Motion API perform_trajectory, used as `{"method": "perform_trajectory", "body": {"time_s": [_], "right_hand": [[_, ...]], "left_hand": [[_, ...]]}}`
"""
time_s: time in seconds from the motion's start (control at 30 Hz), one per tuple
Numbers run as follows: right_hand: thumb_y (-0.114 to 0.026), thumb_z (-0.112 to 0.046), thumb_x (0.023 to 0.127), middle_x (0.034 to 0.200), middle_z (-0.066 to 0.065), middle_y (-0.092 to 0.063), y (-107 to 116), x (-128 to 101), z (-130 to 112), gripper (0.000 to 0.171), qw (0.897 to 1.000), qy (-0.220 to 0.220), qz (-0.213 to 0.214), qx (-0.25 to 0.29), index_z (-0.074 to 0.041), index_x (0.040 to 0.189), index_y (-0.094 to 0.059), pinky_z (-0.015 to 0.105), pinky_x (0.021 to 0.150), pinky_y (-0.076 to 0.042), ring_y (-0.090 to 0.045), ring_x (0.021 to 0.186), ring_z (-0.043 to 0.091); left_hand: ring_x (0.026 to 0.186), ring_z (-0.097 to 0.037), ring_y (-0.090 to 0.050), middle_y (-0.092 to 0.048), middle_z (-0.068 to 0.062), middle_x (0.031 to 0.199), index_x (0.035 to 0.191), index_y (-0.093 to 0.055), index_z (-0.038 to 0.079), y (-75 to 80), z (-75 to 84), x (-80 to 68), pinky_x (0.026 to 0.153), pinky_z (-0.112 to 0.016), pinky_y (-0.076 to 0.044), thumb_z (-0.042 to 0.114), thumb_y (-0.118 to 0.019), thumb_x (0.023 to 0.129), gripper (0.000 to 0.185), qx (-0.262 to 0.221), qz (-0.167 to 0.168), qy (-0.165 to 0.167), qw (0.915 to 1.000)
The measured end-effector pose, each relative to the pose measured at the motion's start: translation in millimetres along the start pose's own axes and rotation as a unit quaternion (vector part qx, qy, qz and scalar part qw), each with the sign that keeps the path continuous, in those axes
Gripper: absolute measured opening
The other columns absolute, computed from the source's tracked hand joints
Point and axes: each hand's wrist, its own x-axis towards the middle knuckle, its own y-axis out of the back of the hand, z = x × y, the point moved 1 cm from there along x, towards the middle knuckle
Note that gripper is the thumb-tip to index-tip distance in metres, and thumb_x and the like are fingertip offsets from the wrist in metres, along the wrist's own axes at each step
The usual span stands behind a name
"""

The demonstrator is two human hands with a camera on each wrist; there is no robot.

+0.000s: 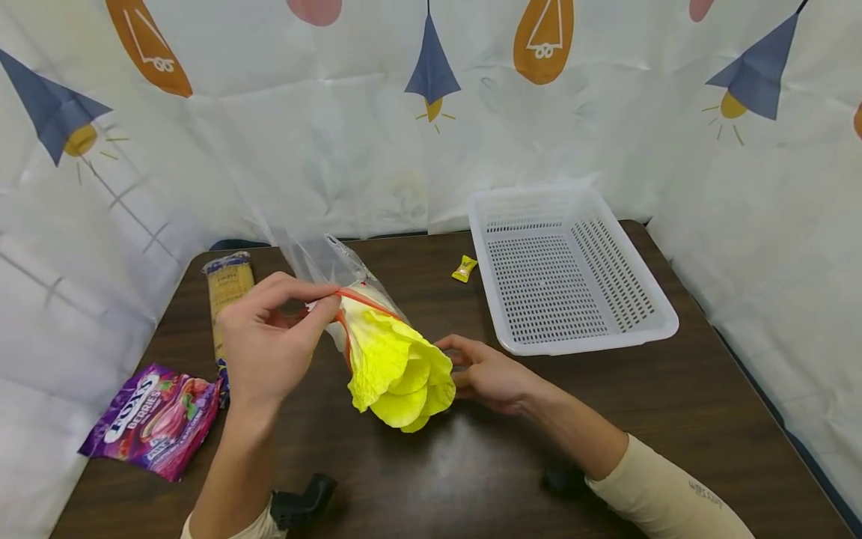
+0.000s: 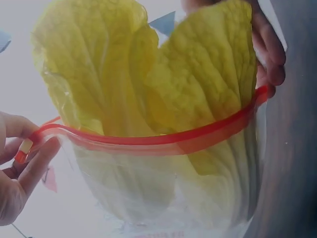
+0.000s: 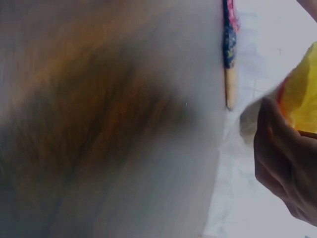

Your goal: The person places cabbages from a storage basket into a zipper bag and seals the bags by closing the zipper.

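A clear zip bag [image 1: 325, 258] with a red seal holds pale yellow-green napa cabbage [image 1: 404, 370], its leafy end sticking out of the mouth. My left hand [image 1: 276, 329] pinches one end of the red seal between thumb and fingers; the left wrist view shows the white slider [image 2: 26, 146] there. Beside the leaves, at the far end of the bag mouth, my right hand [image 1: 488, 374] has loosely bent fingers close against the cabbage. In the right wrist view these fingers [image 3: 277, 148] stand near the bag's red edge. Leaves partly hide their contact.
A white plastic basket [image 1: 488, 299] stands at the back right of the dark table [image 1: 673, 419]. Near it lies a small yellow wrapped candy [image 1: 464, 269]. On the left are a purple candy bag [image 1: 158, 419] and a long yellow packet [image 1: 229, 288], perhaps pasta.
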Motion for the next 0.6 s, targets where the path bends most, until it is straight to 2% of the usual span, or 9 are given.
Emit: {"method": "perform_trajectory", "body": {"time_s": [0.1,0.2,0.33,0.43,0.6], "right_hand": [[-0.051,0.008,0.099,0.142,0.023,-0.056,-2,1,2,0.045,0.999,-0.003,0.005,0.037,0.001,0.143,-0.046,0.043,0.103,-0.057,-0.066,0.107,0.025],[-0.048,0.011,0.096,0.141,0.021,-0.056,-3,4,3,0.048,0.998,0.001,0.015,0.06,0.003,0.143,-0.047,0.038,0.1,-0.058,-0.064,0.107,0.024],[-0.043,0.015,0.092,0.128,0.014,-0.059,-5,9,4,0.054,0.994,0.002,0.01,0.108,0.007,0.145,-0.045,0.032,0.096,-0.057,-0.061,0.107,0.022],[-0.042,0.015,0.092,0.12,0.009,-0.058,-7,11,4,0.053,0.989,-0.003,-0.008,0.147,0.011,0.146,-0.042,0.029,0.096,-0.055,-0.057,0.108,0.02],[-0.04,0.013,0.096,0.125,0.008,-0.057,-9,11,4,0.052,0.983,-0.01,-0.018,0.183,0.013,0.148,-0.039,0.027,0.098,-0.054,-0.057,0.11,0.019]], "left_hand": [[0.066,-0.013,-0.058,-0.076,0.002,0.085,0.093,-0.083,0.003,4.1,-0.9,1.9,0.057,-0.015,-0.052,-0.002,-0.081,0.085,0.01,-0.02,0.011,-0.006,0.9997],[0.069,-0.016,-0.062,-0.077,0.0,0.086,0.093,-0.082,-0.001,6.0,-1.9,3.8,0.062,-0.017,-0.056,-0.005,-0.08,0.085,0.009,-0.043,0.016,-0.001,0.9989],[0.069,-0.017,-0.06,-0.078,0.0,0.087,0.093,-0.081,-0.003,5.8,-2.4,3.9,0.058,-0.016,-0.053,-0.007,-0.079,0.085,0.01,-0.063,0.016,0.005,0.9979],[0.067,-0.017,-0.057,-0.077,-0.001,0.085,0.093,-0.081,-0.005,4.8,-2.1,3.9,0.051,-0.016,-0.047,-0.007,-0.079,0.085,0.009,-0.077,0.021,0.008,0.9968],[0.068,-0.019,-0.061,-0.077,-0.004,0.084,0.092,-0.079,-0.009,5.0,-1.9,5.4,0.055,-0.017,-0.053,-0.01,-0.078,0.084,0.009,-0.13,0.03,0.013,0.991]]}}
